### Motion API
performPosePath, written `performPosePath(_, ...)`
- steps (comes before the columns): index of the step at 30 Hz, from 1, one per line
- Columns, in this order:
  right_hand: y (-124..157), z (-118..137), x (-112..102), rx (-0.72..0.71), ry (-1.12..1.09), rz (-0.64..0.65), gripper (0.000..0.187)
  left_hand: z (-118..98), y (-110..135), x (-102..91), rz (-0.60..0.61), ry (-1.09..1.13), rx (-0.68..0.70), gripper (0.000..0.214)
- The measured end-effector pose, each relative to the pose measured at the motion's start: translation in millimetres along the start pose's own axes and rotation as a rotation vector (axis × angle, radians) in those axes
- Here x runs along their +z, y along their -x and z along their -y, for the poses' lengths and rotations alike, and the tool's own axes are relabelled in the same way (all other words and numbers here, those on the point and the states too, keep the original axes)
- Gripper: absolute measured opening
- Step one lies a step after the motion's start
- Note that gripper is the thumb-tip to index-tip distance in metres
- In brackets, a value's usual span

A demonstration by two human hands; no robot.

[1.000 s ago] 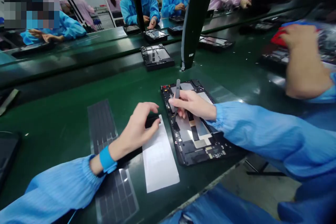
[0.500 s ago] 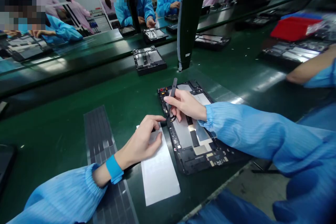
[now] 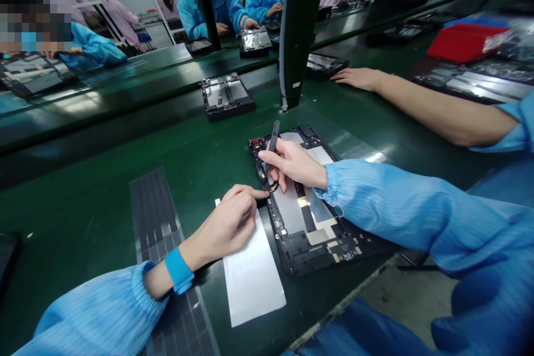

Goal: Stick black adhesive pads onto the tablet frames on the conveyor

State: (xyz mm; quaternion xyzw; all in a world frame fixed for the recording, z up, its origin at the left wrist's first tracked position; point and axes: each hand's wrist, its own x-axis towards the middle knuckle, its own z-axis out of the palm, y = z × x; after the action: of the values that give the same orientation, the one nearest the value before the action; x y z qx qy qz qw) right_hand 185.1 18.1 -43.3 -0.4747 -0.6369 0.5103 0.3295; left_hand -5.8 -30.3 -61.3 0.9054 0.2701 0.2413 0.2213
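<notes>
My right hand (image 3: 294, 162) is closed around dark tweezers (image 3: 273, 142), held upright over the left edge of an opened tablet (image 3: 287, 211). The tweezers' tips meet a short black cable (image 3: 273, 186) near that edge. My left hand (image 3: 236, 217), with a blue wristband (image 3: 179, 270), stretches its index finger to the tablet's edge by the cable. Its other fingers are curled, with nothing visible in them. Beneath this hand lies a white paper sheet (image 3: 254, 283). The tablet's inside shows grey plates, flat black cables and small boards.
A strip of dark adhesive pieces (image 3: 154, 211) lies under my left forearm. Another opened tablet (image 3: 227, 95) sits beyond, left of a dark green post (image 3: 298, 39). At right, a co-worker's arm (image 3: 417, 103) reaches across the bench near a red bin (image 3: 467, 41).
My left index finger has moved slightly right onto the tablet's edge, its thumb drawn in. My right hand keeps the tweezers nearly in place. A co-worker's arm has reached in from the right.
</notes>
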Motion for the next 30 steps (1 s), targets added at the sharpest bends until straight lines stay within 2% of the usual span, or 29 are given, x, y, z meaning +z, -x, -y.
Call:
performPosePath(8,0,-4,0,-0.065,-0.037,-0.052,0.019,-6,-4,4.3,0.038,-0.295,0.017,0.018)
performPosePath(11,0,-6,-1,-0.053,-0.07,-0.052,0.022,-12,-2,5.2,0.111,-0.411,0.097,0.018)
performPosePath(13,0,-6,-1,-0.037,-0.082,-0.052,0.022,-16,1,5.2,0.141,-0.431,0.157,0.018)
performPosePath(15,0,-6,-1,-0.026,-0.092,-0.049,0.02,-18,4,5.3,0.121,-0.396,0.169,0.017)
performPosePath(19,-2,-7,-3,-0.026,-0.104,-0.057,0.019,-14,6,8.4,0.023,-0.242,0.028,0.016)
performPosePath(22,-3,-7,-2,-0.017,-0.107,-0.057,0.02,-18,6,12.8,0.001,-0.097,-0.062,0.031)
performPosePath(25,-2,-2,3,0.031,-0.119,-0.073,0.023,-33,8,14.9,-0.02,0.002,-0.113,0.047)
performPosePath(28,3,5,0,0.036,-0.12,-0.13,0.025,-45,4,12.1,0.017,-0.015,-0.145,0.034)
performPosePath(30,7,8,-13,-0.037,-0.038,-0.262,0.03,-41,-8,6.5,0.035,-0.121,-0.234,0.022)
